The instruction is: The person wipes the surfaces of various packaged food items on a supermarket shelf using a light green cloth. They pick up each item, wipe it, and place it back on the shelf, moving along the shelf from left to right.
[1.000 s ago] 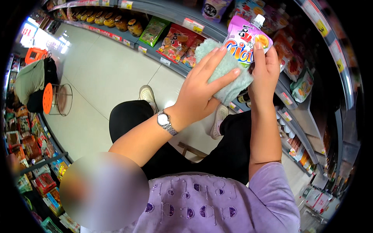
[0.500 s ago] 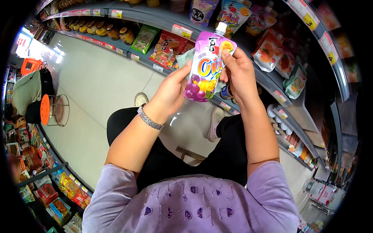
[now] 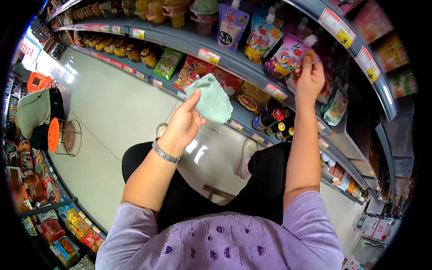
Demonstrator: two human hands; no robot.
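Observation:
My right hand (image 3: 310,83) pinches the upper corner of a purple spouted drink pouch (image 3: 286,58), which sits tilted at the shelf among other pouches. Left of it stand a blue and yellow spouted pouch (image 3: 262,41) and a dark purple pouch (image 3: 232,26). A pale green cloth (image 3: 211,100), folded and rough in texture, hangs from my left hand (image 3: 183,125), held between thumb and fingers in front of the lower shelf. Partly behind my right hand and wrist lie more pouches, including a white and green one (image 3: 335,106).
The grey shelf edge (image 3: 173,41) with price tags curves across the top. Below are jars (image 3: 148,58), a green packet (image 3: 168,64) and dark bottles (image 3: 269,118). An orange-topped stool (image 3: 54,135) stands at left on the tiled floor (image 3: 101,96). Snack packets line the lower left.
The purple pouch has gone from between both hands up and right to the shelf, now held only by my right hand. My left hand has let go of it, and its cloth shows fully.

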